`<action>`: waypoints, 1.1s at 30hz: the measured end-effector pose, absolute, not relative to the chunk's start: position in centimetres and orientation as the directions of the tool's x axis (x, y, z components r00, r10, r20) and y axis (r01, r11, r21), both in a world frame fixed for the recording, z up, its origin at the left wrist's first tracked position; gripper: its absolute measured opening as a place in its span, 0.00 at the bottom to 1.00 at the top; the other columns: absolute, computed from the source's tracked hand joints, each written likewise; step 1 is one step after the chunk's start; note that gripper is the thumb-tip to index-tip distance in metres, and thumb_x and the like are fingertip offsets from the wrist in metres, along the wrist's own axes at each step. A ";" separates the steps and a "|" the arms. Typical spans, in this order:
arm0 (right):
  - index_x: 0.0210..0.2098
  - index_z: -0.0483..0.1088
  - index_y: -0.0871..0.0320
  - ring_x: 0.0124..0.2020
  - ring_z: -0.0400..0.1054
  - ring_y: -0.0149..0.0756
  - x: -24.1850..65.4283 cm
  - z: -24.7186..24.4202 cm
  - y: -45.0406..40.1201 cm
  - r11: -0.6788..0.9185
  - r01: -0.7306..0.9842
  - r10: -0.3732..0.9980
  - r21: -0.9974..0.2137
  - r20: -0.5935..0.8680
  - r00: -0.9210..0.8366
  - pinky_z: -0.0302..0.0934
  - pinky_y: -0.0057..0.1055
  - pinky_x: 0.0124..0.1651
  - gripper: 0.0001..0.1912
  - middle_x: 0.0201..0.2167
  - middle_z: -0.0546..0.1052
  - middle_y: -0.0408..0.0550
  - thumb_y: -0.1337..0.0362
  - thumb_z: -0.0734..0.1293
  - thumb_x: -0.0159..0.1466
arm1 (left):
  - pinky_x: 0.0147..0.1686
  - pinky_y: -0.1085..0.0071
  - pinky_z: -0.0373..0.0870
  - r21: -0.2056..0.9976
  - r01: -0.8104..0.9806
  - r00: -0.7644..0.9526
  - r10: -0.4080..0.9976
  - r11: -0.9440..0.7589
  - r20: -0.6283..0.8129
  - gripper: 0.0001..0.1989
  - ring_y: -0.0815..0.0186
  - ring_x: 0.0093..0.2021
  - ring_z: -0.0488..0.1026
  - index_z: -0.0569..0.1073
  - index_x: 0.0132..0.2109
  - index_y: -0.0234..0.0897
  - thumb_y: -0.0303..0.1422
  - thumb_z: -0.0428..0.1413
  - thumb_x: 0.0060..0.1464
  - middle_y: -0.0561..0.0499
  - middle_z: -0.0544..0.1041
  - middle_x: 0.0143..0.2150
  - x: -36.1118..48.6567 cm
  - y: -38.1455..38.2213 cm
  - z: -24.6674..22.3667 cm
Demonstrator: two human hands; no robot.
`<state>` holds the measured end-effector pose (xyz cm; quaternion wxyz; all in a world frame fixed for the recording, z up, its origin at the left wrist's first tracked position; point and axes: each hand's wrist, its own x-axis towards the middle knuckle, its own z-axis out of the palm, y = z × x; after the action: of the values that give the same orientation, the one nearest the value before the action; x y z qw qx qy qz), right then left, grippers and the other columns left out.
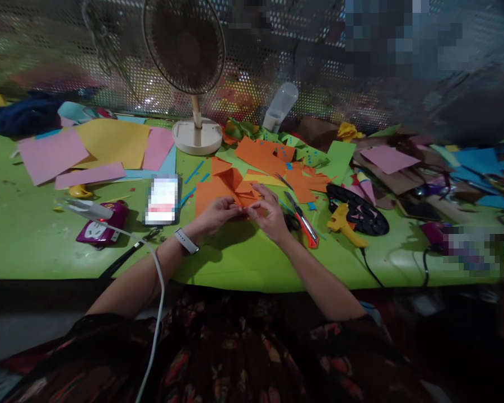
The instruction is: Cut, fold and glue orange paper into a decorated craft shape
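Note:
Both hands meet over the table around a folded piece of orange paper (231, 178). My left hand (218, 215), with a pale watch band at its wrist, pinches the paper's lower edge. From the other side my right hand (269, 214) grips the same piece between thumb and fingers. A flat orange sheet (202, 193) lies beneath and left of the fold. Just right of my right hand rests a red utility knife (306, 224), beside dark-handled scissors (293, 223) partly hidden by that hand. The fingertips' exact hold is hard to make out.
A yellow glue gun (345, 226) lies by a black tray (369, 211) on the right. Left are a phone (163, 200), a purple power adapter (103, 226) and a white cable (159, 280) crossing my left arm. A fan (197, 137) and paper scraps stand behind.

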<state>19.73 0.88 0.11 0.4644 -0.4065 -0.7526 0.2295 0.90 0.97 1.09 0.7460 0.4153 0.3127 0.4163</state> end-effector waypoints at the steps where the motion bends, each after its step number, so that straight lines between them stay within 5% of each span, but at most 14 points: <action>1: 0.30 0.76 0.52 0.67 0.57 0.46 19.7 0.0 0.9 0.551 0.397 0.834 -0.734 0.503 -0.228 0.51 0.52 0.68 0.11 0.60 0.72 0.50 0.54 0.70 0.65 | 0.50 0.63 0.74 0.868 -0.377 0.457 0.880 0.324 -0.131 0.11 0.64 0.37 0.80 0.76 0.38 0.33 0.29 0.68 0.47 0.49 0.82 0.35 0.9 1.0 1.0; 7: 0.28 0.74 0.53 0.62 0.62 0.46 19.5 -0.1 1.1 0.527 0.383 0.849 -0.759 0.487 -0.203 0.55 0.50 0.65 0.12 0.55 0.76 0.51 0.53 0.71 0.63 | 0.50 0.59 0.74 0.762 -0.460 0.436 0.864 0.456 -0.253 0.08 0.60 0.38 0.79 0.78 0.36 0.34 0.34 0.63 0.51 0.46 0.82 0.34 0.8 1.2 1.0; 15: 0.25 0.72 0.54 0.53 0.69 0.46 19.2 -0.2 1.3 0.519 0.392 0.853 -0.760 0.492 -0.176 0.61 0.45 0.56 0.14 0.41 0.78 0.53 0.54 0.70 0.63 | 0.50 0.58 0.74 0.786 -0.419 0.469 0.849 0.454 -0.241 0.21 0.57 0.42 0.80 0.80 0.43 0.35 0.48 0.55 0.60 0.44 0.83 0.39 1.2 1.5 0.6; 22: 0.24 0.71 0.53 0.46 0.70 0.44 19.3 0.2 1.2 0.493 0.429 0.868 -0.757 0.460 -0.187 0.62 0.40 0.50 0.13 0.33 0.76 0.48 0.57 0.71 0.62 | 0.52 0.56 0.73 0.779 -0.443 0.449 0.862 0.444 -0.237 0.15 0.56 0.41 0.79 0.78 0.43 0.33 0.39 0.53 0.61 0.44 0.83 0.39 1.2 1.2 0.2; 27: 0.24 0.70 0.54 0.36 0.67 0.38 19.2 0.6 1.0 0.471 0.457 0.880 -0.754 0.432 -0.194 0.62 0.36 0.42 0.13 0.28 0.74 0.45 0.59 0.71 0.62 | 0.51 0.58 0.74 0.769 -0.458 0.439 0.866 0.446 -0.240 0.05 0.58 0.41 0.78 0.76 0.35 0.34 0.32 0.58 0.53 0.46 0.82 0.36 1.2 1.2 -0.1; 33: 0.24 0.70 0.54 0.34 0.67 0.37 19.1 0.3 1.0 0.467 0.410 0.883 -0.783 0.434 -0.176 0.62 0.34 0.40 0.13 0.27 0.73 0.44 0.56 0.70 0.63 | 0.47 0.62 0.75 0.775 -0.474 0.443 0.874 0.418 -0.200 0.05 0.60 0.38 0.78 0.79 0.34 0.35 0.30 0.60 0.47 0.47 0.83 0.36 1.4 1.2 -0.4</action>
<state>19.06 0.96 0.29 0.4600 -0.4477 -0.7224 0.2572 1.38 1.19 -0.36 0.7844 0.3263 0.3063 0.4295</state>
